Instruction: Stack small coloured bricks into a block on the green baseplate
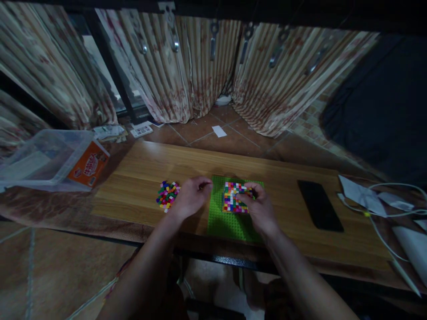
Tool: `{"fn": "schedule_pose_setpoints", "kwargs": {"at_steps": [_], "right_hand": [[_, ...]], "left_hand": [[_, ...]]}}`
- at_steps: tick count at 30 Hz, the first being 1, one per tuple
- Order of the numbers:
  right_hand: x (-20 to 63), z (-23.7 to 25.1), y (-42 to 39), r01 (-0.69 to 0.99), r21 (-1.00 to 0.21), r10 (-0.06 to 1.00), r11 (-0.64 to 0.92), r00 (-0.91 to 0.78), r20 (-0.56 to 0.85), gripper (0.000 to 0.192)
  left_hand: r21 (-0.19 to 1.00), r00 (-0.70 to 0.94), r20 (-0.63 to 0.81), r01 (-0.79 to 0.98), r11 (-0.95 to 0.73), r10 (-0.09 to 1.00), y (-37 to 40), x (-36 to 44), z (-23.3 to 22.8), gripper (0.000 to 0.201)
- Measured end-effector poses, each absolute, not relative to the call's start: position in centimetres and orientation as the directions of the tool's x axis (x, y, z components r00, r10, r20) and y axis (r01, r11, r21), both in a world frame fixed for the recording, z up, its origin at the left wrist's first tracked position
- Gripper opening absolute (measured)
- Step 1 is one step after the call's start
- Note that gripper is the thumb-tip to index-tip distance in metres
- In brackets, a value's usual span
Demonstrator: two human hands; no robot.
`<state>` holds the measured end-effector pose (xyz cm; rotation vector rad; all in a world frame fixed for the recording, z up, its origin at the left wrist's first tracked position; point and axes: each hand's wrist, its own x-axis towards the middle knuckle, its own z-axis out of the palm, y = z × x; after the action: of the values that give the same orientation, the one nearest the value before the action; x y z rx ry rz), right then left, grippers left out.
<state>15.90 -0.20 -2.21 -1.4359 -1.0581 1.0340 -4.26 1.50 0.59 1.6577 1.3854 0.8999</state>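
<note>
A green baseplate (223,224) lies on the wooden table (140,178) in front of me. A square patch of small multicoloured bricks (233,198) covers its far middle. My right hand (260,206) rests on the patch's right edge, fingertips pressing on the bricks. My left hand (191,195) sits at the plate's left edge with the fingers curled; what they pinch is too small to tell. A loose pile of coloured bricks (167,194) lies on the table just left of that hand.
A black phone (319,205) lies flat to the right. White cables and paper (373,200) crowd the far right. A clear plastic tub (43,155) with an orange box (88,166) stands at the left. Curtains hang behind the table.
</note>
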Motion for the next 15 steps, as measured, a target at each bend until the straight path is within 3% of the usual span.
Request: {"fn": "schedule_pose_setpoints", "kwargs": {"at_steps": [4, 7, 9, 10, 12, 15], "right_hand": [[17.3, -2.5, -0.2, 0.206, -0.978, 0.984, -0.042, 0.176, -0.005, 0.036], [17.9, -1.2, -0.9, 0.492, -0.856, 0.931, 0.158, 0.214, 0.295, 0.031], [17.1, 0.1, -2.1, 0.592, -0.75, 0.872, 0.295, 0.154, 0.465, 0.022], [16.2, 0.5, -2.8, 0.591, -0.731, 0.867, 0.343, 0.101, 0.489, 0.016], [13.8, 0.6, -4.4, 0.569, -0.726, 0.908, 0.386, -0.094, 0.409, 0.011], [9.3, -1.1, -5.9, 0.604, -0.661, 0.895, 0.445, -0.303, 0.326, 0.034]], "left_hand": [[0.887, -0.064, 0.064, 0.462, -0.028, 0.996, 2.4, -8.0, 1.3, 0.023], [0.902, -0.223, 0.072, 0.431, 0.032, 0.972, 2.6, -10.6, 1.8, 0.023], [0.911, -0.286, 0.086, 0.411, 0.041, 0.954, 2.5, -11.7, 1.9, 0.024], [0.908, -0.299, 0.097, 0.417, 0.038, 0.949, 2.4, -12.1, 1.9, 0.025], [0.89, -0.289, 0.126, 0.456, 0.02, 0.949, 2.1, -12.6, 1.9, 0.025], [0.848, -0.258, 0.173, 0.53, -0.011, 0.95, 1.8, -13.1, 1.8, 0.024]]}}
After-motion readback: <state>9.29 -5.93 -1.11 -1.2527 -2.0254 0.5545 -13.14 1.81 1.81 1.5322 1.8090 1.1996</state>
